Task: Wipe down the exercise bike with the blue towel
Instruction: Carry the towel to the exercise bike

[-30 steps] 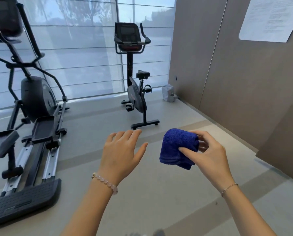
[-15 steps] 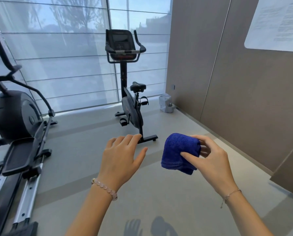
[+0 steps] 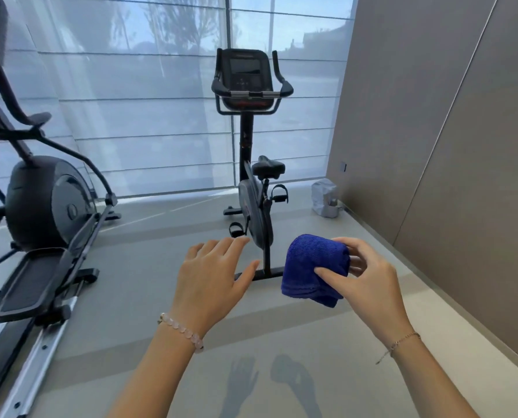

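My right hand holds the blue towel, bunched into a soft wad. My thumb presses across its front and my fingers curl round its far side. The towel hangs in the air, touching nothing but that hand. My left hand floats at nine o'clock from the towel, just beside it but not touching. It is palm down with the fingers straight and slightly spread, and it holds nothing. A bead bracelet sits on my left wrist and a thin chain bracelet on my right.

The exercise bike stands at twelve o'clock, beyond both hands and apart from them. Its screen and handlebars are up top, the saddle faces me, and its rear foot bar shows on the floor between my hands. An elliptical trainer fills the nine o'clock side. Behind both machines is a window covered by a sheer blind. A brown panelled wall runs along the three o'clock side. At its foot, at about one o'clock, sits a small grey bundle; what it is I cannot tell. At six o'clock, the shadows of my hands fall on the floor.
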The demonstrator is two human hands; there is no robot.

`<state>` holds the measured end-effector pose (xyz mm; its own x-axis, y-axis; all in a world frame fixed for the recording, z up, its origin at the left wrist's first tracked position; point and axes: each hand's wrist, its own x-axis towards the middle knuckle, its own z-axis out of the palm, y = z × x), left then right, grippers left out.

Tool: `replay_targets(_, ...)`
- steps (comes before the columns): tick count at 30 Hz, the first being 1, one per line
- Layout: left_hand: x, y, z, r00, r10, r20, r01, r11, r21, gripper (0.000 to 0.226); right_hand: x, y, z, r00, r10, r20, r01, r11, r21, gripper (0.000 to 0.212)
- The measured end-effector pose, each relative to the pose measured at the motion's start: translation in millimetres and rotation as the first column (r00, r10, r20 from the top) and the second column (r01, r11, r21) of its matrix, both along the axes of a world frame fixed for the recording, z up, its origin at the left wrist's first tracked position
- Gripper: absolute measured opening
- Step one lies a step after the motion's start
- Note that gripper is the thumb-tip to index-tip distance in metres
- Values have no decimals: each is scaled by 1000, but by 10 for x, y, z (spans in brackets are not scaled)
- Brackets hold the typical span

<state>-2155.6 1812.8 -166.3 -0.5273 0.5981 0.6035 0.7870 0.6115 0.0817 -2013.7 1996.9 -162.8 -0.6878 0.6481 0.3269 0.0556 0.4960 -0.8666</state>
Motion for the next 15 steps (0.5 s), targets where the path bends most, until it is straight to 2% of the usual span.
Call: replay_targets(15, -1677, 997, -77, 992, 124, 12, -124, 992, -17, 46, -1969, 1181, -104, 992, 115, 41, -116, 993, 14, 46)
